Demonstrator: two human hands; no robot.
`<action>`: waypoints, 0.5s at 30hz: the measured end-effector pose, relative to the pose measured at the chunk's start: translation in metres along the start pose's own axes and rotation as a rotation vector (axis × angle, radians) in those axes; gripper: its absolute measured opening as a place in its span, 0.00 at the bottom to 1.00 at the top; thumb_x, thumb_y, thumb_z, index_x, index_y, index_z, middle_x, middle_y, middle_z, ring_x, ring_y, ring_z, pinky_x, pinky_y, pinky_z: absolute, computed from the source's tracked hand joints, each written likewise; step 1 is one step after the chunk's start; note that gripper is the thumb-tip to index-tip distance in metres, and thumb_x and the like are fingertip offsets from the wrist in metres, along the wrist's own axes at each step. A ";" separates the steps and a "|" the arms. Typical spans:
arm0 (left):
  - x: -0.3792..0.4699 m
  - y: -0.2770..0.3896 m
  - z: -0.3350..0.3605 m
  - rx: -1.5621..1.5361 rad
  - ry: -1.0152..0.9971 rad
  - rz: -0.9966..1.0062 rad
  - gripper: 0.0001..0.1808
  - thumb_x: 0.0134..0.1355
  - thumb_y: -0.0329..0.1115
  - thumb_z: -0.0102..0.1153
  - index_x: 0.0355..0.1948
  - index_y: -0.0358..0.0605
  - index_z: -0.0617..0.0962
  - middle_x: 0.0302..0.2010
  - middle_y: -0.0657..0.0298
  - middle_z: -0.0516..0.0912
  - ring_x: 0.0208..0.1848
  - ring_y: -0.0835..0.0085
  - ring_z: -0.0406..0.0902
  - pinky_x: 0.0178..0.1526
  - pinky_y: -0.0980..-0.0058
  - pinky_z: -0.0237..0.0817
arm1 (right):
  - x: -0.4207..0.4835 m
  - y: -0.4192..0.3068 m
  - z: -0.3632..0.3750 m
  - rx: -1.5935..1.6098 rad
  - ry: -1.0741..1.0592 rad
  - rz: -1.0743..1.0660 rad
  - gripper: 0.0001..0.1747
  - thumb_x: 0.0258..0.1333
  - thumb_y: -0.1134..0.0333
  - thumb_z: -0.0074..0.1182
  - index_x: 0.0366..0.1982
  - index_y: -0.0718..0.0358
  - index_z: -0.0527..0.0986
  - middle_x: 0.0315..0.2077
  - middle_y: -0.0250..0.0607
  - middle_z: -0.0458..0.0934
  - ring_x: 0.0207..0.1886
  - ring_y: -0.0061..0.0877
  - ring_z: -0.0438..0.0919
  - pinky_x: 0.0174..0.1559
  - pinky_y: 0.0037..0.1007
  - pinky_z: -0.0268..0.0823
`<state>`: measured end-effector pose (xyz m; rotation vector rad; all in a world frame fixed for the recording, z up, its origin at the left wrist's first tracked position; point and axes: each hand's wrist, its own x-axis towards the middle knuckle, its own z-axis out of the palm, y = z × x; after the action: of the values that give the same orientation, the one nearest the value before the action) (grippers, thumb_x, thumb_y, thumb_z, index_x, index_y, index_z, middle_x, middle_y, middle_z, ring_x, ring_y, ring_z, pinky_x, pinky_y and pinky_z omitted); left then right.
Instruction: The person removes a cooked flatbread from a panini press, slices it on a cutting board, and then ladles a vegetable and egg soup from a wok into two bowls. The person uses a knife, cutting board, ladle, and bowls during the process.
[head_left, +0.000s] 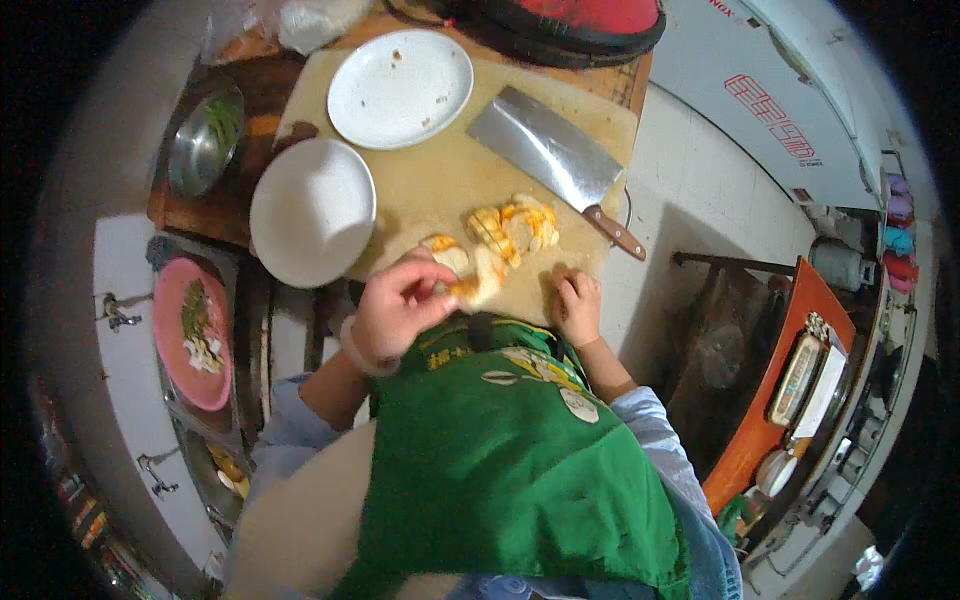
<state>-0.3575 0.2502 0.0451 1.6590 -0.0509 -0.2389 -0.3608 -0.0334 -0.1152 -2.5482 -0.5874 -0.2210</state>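
Observation:
Between the thumb and fingers of my left hand is a pale food slice with an orange-brown edge, blurred, over the near edge of the cutting board. Beside it lies another such slice, and a small heap of similar pieces is farther right. My right hand rests at the board's near right edge, its fingers curled; whether it holds anything is hidden. A cleaver with a wooden handle lies flat behind the heap. To the left stands a white bowl, with no food visible inside.
A white plate with crumbs sits at the board's back. Metal bowl with green vegetables at left; pink basin with vegetables in the sink area. The cleaver handle overhangs the board's right edge. A red-and-black object stands behind.

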 end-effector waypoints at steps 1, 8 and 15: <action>-0.003 0.023 -0.005 0.130 -0.022 0.088 0.13 0.44 0.28 0.64 0.33 0.41 0.78 0.23 0.70 0.67 0.25 0.81 0.62 0.28 0.82 0.56 | 0.000 -0.001 0.002 -0.004 0.016 0.007 0.16 0.36 0.72 0.54 0.34 0.57 0.73 0.32 0.37 0.70 0.38 0.35 0.70 0.39 0.35 0.60; -0.022 0.136 0.004 0.229 0.097 1.320 0.05 0.48 0.43 0.64 0.26 0.69 0.78 0.26 0.77 0.61 0.29 0.79 0.62 0.32 0.76 0.47 | -0.001 0.000 0.003 -0.022 0.005 0.036 0.15 0.37 0.70 0.52 0.34 0.58 0.72 0.34 0.39 0.70 0.40 0.35 0.69 0.40 0.36 0.60; -0.025 0.141 0.011 0.019 -0.001 1.445 0.11 0.54 0.42 0.58 0.40 0.64 0.77 0.30 0.73 0.61 0.31 0.76 0.62 0.38 0.67 0.53 | -0.004 -0.002 0.002 -0.069 -0.002 0.048 0.16 0.37 0.70 0.53 0.35 0.58 0.71 0.34 0.39 0.70 0.38 0.35 0.69 0.39 0.35 0.60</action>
<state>-0.3682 0.2290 0.1864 1.2762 -1.1869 0.8522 -0.3648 -0.0325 -0.1170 -2.6257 -0.5267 -0.2251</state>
